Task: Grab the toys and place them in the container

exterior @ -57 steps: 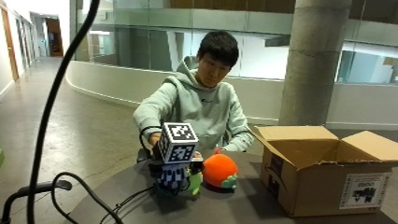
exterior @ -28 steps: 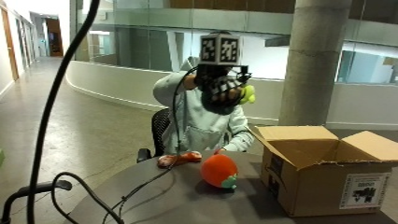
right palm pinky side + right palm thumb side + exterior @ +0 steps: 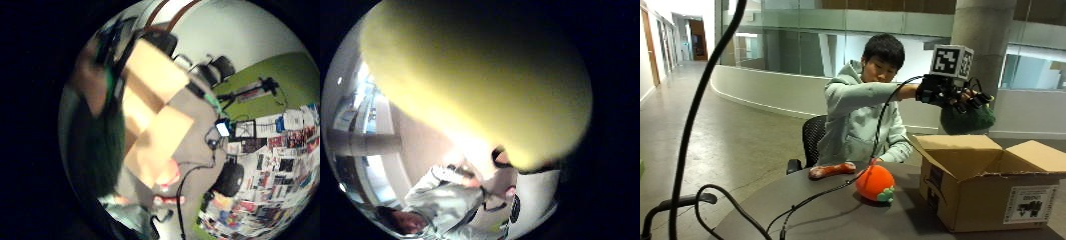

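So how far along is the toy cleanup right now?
Nothing can be confirmed inside the cardboard box yet; its interior is not visible. In hand: the gloved right hand holds a green and yellow plush toy above the open flaps, ready to drop. Left: the orange round toy and the reddish sausage-shaped toy lie on the table.

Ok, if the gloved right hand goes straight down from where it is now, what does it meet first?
Most likely the open cardboard box. The right hand holds a green plush toy above the box's raised flaps, with nothing visible between them. Depth is unclear, so it may sit slightly behind the opening.
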